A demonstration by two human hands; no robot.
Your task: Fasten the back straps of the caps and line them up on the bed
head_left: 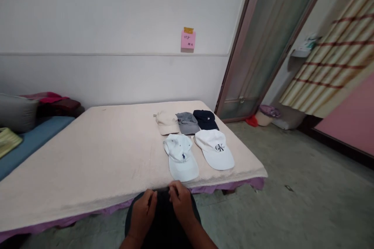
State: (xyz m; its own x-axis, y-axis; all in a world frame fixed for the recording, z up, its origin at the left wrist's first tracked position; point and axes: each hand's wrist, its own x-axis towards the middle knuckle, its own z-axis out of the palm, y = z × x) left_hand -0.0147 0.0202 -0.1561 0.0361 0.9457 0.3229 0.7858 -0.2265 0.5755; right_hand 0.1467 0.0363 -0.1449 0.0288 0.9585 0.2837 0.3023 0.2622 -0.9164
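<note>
My left hand (143,211) and my right hand (181,201) rest over my dark-clothed lap (163,221), just before the bed's front edge. Both have curled fingers, and I see nothing in either. Closest to my right hand is a pale blue-white baseball cap (179,157) with a small dark rider emblem. To its right lies a white baseball cap (213,149) with dark lettering. Behind them, in a row, are a beige cap (167,122), a grey cap (187,123) and a navy cap (206,120). The brims face toward me.
A cream cover lies over the bed (117,151). A grey cushion (17,113) and folded blue bedding (41,138) are at the left. Behind is a white wall with a pink note (188,40). At the right stand a sliding door (263,46) and a bin (265,116).
</note>
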